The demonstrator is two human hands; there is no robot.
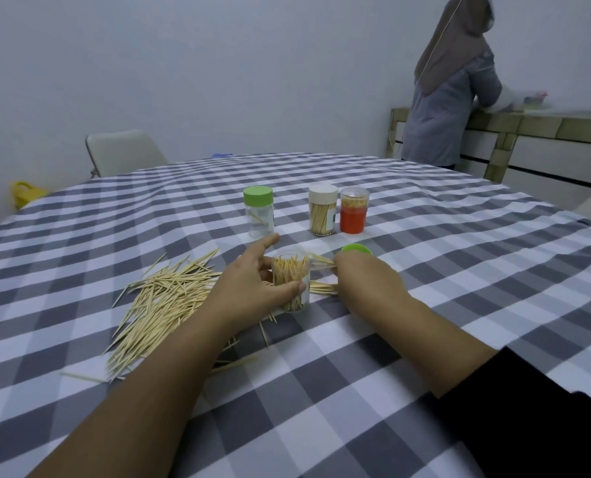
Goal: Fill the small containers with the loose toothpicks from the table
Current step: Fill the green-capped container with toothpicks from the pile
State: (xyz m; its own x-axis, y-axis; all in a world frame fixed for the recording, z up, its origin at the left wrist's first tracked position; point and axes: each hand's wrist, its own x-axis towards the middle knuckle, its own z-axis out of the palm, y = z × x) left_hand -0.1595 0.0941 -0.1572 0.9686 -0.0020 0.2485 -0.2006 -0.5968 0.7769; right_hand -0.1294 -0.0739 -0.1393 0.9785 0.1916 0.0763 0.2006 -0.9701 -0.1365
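L hand grips open jar (nearly full), R hand pinches toothpicks at rim

A single head-worn camera looks forward and down, close over the table.

Dim, even, cool light with no glare; only soft, faint shadows lie on the checked tablecloth. Wide-angle distortion bows the table edge, and the far person looks slightly soft

You have the loose toothpicks left of the open container; three closed containers stand behind it.
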